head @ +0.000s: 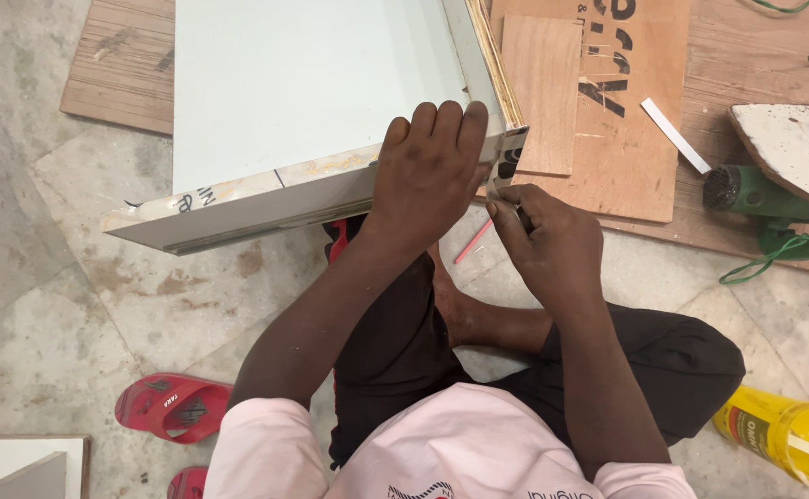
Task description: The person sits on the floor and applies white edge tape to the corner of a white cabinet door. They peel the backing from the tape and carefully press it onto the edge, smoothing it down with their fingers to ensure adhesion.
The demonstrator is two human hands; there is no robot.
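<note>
A pale laminated board point(312, 83) with a raw plywood edge lies tilted in front of me, its near corner over my lap. My left hand point(430, 171) presses flat on that near right corner, fingers curled over the top edge. My right hand point(543, 240) is just below the corner, fingers pinched on a small thin tool or strip end I cannot make out clearly, touching the board's edge band point(506, 152). A thin red pencil-like stick point(472, 242) lies on the floor under my hands.
Plywood sheets point(608, 102) and a white strip point(674, 135) lie to the right, with a green power tool point(774, 199) under a worn board. A yellow glue bottle point(784, 434) sits lower right. Red sandals point(171, 407) rest lower left on the stone floor.
</note>
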